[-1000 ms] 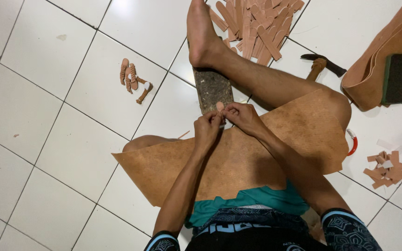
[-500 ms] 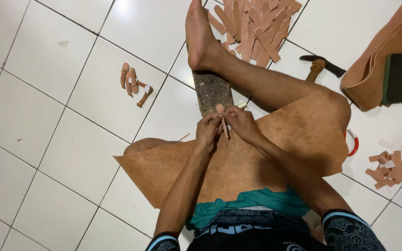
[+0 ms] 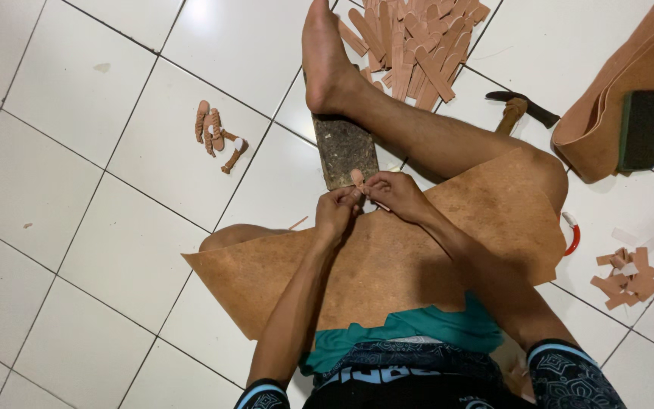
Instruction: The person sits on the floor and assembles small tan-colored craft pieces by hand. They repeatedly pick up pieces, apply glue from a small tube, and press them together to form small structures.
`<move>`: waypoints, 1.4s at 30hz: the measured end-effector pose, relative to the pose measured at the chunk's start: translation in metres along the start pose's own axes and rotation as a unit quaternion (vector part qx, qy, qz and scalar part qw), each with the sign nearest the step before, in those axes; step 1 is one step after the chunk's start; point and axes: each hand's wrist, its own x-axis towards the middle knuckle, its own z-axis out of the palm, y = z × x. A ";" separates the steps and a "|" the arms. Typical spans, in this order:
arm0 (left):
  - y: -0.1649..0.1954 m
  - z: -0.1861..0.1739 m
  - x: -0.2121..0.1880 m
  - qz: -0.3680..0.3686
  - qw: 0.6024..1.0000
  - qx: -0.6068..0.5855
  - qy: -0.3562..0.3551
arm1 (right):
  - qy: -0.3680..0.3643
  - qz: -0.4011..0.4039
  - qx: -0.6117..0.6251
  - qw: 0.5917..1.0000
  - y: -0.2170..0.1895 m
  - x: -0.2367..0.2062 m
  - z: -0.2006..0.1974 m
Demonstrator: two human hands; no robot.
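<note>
I sit on a white tiled floor with a large tan leather sheet (image 3: 387, 265) draped over my lap and knee. My left hand (image 3: 334, 213) and my right hand (image 3: 393, 194) meet just above a dark worn block (image 3: 344, 150) that lies on the floor by my foot. Both pinch a small tan leather strip (image 3: 357, 180) between the fingertips, its rounded end sticking up. Whether a tool is also held I cannot tell.
A pile of cut tan strips (image 3: 412, 42) lies past my foot (image 3: 324, 57). Several finished pieces (image 3: 217, 135) lie at the left. A hammer (image 3: 520, 108), a rolled leather band (image 3: 607, 113) with a dark block (image 3: 639, 130), a red ring (image 3: 571, 233) and scraps (image 3: 626, 276) are on the right.
My hands stay together over the block. The small strip now stands between my fingertips, turned slightly from before. Nothing else has moved.
</note>
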 end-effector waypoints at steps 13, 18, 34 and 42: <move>0.010 -0.002 -0.001 0.036 0.999 -0.006 -0.002 | -0.010 -0.024 -0.042 0.999 -0.004 0.001 -0.005; 0.016 -0.002 -0.009 0.056 0.996 0.070 0.023 | 0.024 -0.017 -0.112 0.993 -0.019 -0.003 -0.005; 0.024 0.016 -0.027 0.179 0.949 0.227 0.123 | -0.036 0.104 -0.018 0.994 -0.001 0.016 0.001; 0.006 0.012 -0.019 0.037 0.997 -0.018 0.063 | 0.026 0.126 0.225 0.966 0.023 -0.003 0.023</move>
